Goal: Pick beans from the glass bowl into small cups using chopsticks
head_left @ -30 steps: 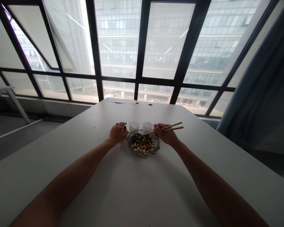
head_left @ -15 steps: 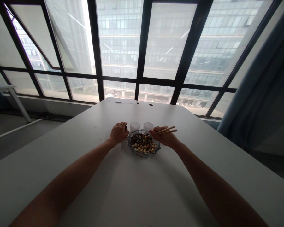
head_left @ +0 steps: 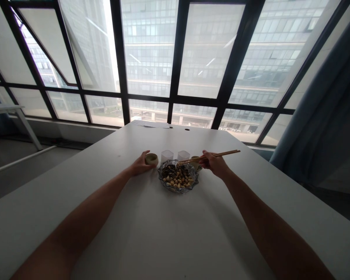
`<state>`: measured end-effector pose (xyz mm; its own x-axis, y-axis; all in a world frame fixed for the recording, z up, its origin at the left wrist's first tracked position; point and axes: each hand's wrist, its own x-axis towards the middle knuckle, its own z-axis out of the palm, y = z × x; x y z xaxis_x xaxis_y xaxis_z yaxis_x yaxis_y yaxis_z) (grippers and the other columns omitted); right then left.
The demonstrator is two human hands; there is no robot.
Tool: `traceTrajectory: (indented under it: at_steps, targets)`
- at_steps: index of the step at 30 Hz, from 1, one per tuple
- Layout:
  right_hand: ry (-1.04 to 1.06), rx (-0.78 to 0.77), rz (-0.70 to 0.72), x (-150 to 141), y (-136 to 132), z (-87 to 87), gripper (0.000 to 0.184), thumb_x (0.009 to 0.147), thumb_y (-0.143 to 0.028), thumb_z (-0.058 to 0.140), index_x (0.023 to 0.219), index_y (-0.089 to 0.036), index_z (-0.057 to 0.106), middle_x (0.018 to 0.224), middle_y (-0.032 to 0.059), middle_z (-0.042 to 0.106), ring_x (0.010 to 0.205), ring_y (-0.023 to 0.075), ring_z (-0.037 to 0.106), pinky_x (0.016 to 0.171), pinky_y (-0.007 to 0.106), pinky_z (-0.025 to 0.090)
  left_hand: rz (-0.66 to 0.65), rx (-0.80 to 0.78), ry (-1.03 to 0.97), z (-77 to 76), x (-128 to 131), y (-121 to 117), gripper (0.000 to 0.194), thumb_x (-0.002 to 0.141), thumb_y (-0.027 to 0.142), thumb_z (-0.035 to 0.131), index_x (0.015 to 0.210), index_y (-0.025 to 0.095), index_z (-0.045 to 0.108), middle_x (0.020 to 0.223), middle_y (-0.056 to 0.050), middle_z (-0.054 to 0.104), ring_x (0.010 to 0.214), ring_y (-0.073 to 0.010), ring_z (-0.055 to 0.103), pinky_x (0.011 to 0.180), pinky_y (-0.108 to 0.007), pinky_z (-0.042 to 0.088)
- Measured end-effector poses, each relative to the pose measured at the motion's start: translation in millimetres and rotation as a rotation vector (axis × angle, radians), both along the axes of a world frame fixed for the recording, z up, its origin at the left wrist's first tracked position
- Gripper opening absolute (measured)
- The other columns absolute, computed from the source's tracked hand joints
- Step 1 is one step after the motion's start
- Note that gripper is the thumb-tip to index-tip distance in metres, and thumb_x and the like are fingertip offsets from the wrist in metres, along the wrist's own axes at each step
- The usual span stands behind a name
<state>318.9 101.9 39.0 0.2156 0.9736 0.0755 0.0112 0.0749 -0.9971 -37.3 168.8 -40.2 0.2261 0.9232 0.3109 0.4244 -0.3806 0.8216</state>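
My left hand (head_left: 140, 162) is curved around the side of a small beige cup (head_left: 151, 159), thumb at the far side, the cup's opening facing up. In my right hand (head_left: 214, 163) is a pair of wooden chopsticks (head_left: 226, 153), pointing left with their tips over the far part of a glass bowl (head_left: 178, 190). The scalloped bowl holds pale nuts (head_left: 179, 181), which look like peanuts, in front and dark seeds (head_left: 171, 170) behind. Another small beige cup (head_left: 196, 163) stands by the bowl's right rim, partly hidden by my right hand.
Two clear plastic cups (head_left: 167, 156) stand side by side just behind the bowl. Papers (head_left: 151, 124) lie at the far end of the white table (head_left: 163, 233). Beyond are large windows (head_left: 148, 50), with a blue curtain (head_left: 315, 112) at the right.
My left hand has turned and shifted slightly left, bringing the beige cup into view. My right hand has moved right with the chopsticks, which now lie flatter, and the other beige cup shows.
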Motion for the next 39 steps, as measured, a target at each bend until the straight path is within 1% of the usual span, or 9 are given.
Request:
traceTrajectory:
  at_steps: [3,6,9,12,18,26,29,34,39]
  targets:
    - [-0.186,0.192,0.058,-1.0,-6.5,1.2,0.041,0.080,-0.054,0.072,0.065,-0.017,0.066,0.053,0.0061,0.067,0.042,0.0147,0.058,0.042,0.025,0.049,-0.014,0.004,-0.014,-2.2,-3.2,3.0,0.096,0.054,0.048,0.088,0.134,0.016,0.046,0.121,-0.014,0.066,0.114,-0.0314,0.064,0.103,-0.048,0.049]
    - [-0.520,0.458,0.189,-7.9,-19.2,7.1,0.049,0.085,-0.062,0.064,0.064,-0.018,0.067,0.056,0.0061,0.068,0.046,0.0155,0.060,0.046,0.026,0.048,-0.015,0.133,-0.001,-2.3,-0.6,-0.3,0.084,0.055,0.042,0.088,0.126,0.017,0.051,0.114,-0.011,0.068,0.105,-0.0290,0.066,0.094,-0.045,0.054]
    - [-0.688,0.533,0.254,-16.5,-29.5,14.1,0.053,0.091,-0.063,0.055,0.063,-0.019,0.065,0.056,0.0054,0.067,0.048,0.0155,0.060,0.049,0.026,0.048,-0.006,0.294,0.055,-1.3,4.4,-7.7,0.075,0.057,0.035,0.086,0.122,0.018,0.052,0.112,-0.010,0.068,0.099,-0.0263,0.067,0.089,-0.041,0.055]
    - [-0.664,0.538,0.257,-23.7,-33.0,16.2,0.054,0.091,-0.063,0.055,0.063,-0.018,0.065,0.055,0.0053,0.067,0.047,0.0157,0.060,0.049,0.027,0.048,-0.007,0.380,0.086,-0.2,9.1,-13.0,0.070,0.059,0.031,0.083,0.120,0.019,0.052,0.112,-0.010,0.067,0.098,-0.0254,0.066,0.088,-0.040,0.054]
    - [-0.392,0.515,0.208,-54.8,-36.4,7.2,0.051,0.089,-0.065,0.058,0.071,-0.018,0.065,0.061,0.0062,0.069,0.049,0.0168,0.063,0.049,0.027,0.052,-0.017,0.405,0.059,-0.8,12.8,-12.7,0.068,0.061,0.032,0.082,0.119,0.019,0.051,0.110,-0.010,0.068,0.096,-0.0248,0.066,0.086,-0.040,0.054]
    - [-0.694,0.578,0.357,-111.1,-20.2,12.7,0.054,0.088,-0.068,0.055,0.067,-0.019,0.064,0.057,0.0021,0.064,0.051,0.0137,0.057,0.050,0.024,0.043,-0.023,0.393,0.036,1.7,16.6,-15.3,0.066,0.061,0.031,0.082,0.118,0.020,0.052,0.109,-0.010,0.069,0.095,-0.0243,0.067,0.086,-0.039,0.054]
    - [-0.588,0.494,0.390,-109.0,-15.7,12.3,0.064,0.087,-0.077,0.046,0.070,-0.018,0.063,0.054,0.0017,0.060,0.048,0.0134,0.054,0.046,0.024,0.041,-0.024,0.398,0.048,1.4,16.8,-15.3,0.065,0.061,0.031,0.082,0.118,0.019,0.052,0.108,-0.010,0.069,0.095,-0.0248,0.067,0.085,-0.039,0.054]
    - [-0.344,0.424,0.165,-80.0,-28.1,15.5,0.072,0.083,-0.085,0.040,0.063,-0.019,0.060,0.043,0.0005,0.051,0.037,0.0120,0.048,0.039,0.024,0.038,-0.012,0.424,0.077,-1.6,15.7,-11.9,0.066,0.062,0.029,0.081,0.120,0.018,0.053,0.112,-0.012,0.068,0.100,-0.0273,0.066,0.090,-0.042,0.053]
    - [-0.446,0.343,0.312,-59.5,-34.2,13.0,0.061,0.079,-0.076,0.060,0.064,-0.018,0.063,0.050,0.0032,0.061,0.041,0.0135,0.055,0.041,0.024,0.043,-0.005,0.422,0.074,-3.7,14.7,-10.0,0.069,0.061,0.028,0.081,0.122,0.017,0.053,0.115,-0.013,0.068,0.103,-0.0283,0.066,0.092,-0.043,0.053]
